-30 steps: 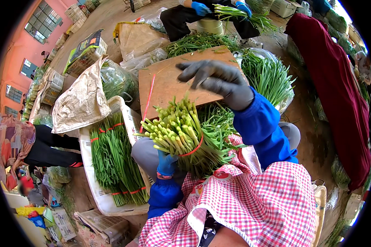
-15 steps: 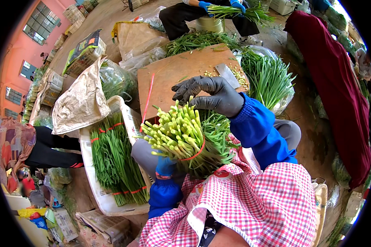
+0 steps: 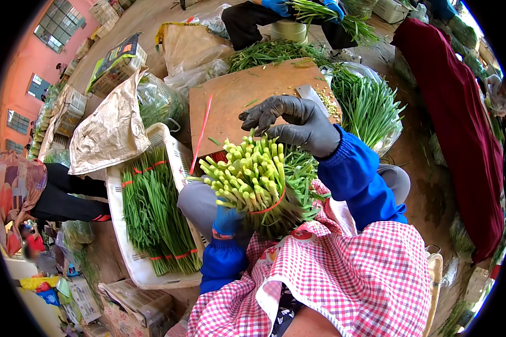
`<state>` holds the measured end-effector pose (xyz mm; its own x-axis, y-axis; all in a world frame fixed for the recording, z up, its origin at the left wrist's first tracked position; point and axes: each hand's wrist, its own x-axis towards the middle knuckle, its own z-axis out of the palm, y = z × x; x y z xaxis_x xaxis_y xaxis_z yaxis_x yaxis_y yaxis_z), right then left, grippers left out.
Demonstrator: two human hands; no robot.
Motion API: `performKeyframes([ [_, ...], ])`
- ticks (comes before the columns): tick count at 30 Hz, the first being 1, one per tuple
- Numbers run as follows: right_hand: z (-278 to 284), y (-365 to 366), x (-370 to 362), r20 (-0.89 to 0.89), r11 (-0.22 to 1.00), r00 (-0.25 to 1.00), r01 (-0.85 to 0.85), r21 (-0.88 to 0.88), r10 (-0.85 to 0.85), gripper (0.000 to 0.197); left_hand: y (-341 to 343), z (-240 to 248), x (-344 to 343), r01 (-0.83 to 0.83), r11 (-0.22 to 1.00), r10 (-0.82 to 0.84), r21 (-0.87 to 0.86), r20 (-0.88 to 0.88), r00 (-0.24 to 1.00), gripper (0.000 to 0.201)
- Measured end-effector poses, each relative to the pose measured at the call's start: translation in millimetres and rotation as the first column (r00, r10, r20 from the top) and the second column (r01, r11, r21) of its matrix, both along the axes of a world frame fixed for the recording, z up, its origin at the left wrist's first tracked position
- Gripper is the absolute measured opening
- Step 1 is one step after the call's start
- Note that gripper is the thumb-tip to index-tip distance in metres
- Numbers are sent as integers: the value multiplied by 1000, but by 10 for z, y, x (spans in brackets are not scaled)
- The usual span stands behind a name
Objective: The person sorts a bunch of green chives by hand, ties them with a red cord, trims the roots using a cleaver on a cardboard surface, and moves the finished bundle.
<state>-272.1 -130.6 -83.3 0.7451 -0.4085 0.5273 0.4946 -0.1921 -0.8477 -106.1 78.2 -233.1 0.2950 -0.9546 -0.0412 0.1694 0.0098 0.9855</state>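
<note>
A seated person in a pink-checked apron (image 3: 354,269) and blue sleeves had a thick bunch of green stalks (image 3: 250,177) over the lap, its pale cut ends pointing up and away toward a low wooden bench (image 3: 225,106). A red band (image 3: 271,206) circled the bunch. The left hand (image 3: 226,219), in a blue glove, pressed against the bunch from its left underside; its fingers were mostly hidden, so I cannot tell how far they were closed. The right hand (image 3: 306,123), in a dark grey glove, hovered just above the cut ends with its fingers curved toward the thumb — whether they pinched a stalk end, I cannot tell.

On the bench, beyond the right hand, lay a broad metal blade (image 3: 314,100) with small pale trimmings (image 3: 333,106) beside it. A thin red strip (image 3: 202,132) lay along the bench's left side. To the person's left, a white crate (image 3: 168,282) held long green bundles (image 3: 157,216) tied with red bands. Loose leaves (image 3: 272,53) were heaped past the bench's far edge, and more greens (image 3: 368,101) filled a clear bag to its right. Across from the person sat a co-worker (image 3: 247,22) in dark trousers — blue-gloved, holding green stalks (image 3: 320,14). A dark red cloth (image 3: 458,129) stretched along the far right.
</note>
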Motion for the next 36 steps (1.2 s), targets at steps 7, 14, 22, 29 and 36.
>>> performKeyframes([
  [7,189,-18,-129,-46,997,996,76,27,-75,14,-82,136,-43,18,997,-26,-74,-117,993,62],
  [14,308,-149,-235,265,997,963,-68,27,59,21,-82,214,-130,-12,994,-11,-106,-218,976,56],
  [22,711,-36,-32,-108,754,994,-65,-654,-8,12,-131,429,-184,58,991,-80,-124,-184,980,57],
  [29,824,-44,31,-312,555,939,-185,-811,-142,20,-127,445,-180,78,991,-95,-110,-157,983,59],
  [36,869,-41,53,-484,524,841,-307,-794,-240,17,-155,523,-228,72,995,-82,-72,-154,985,60],
])
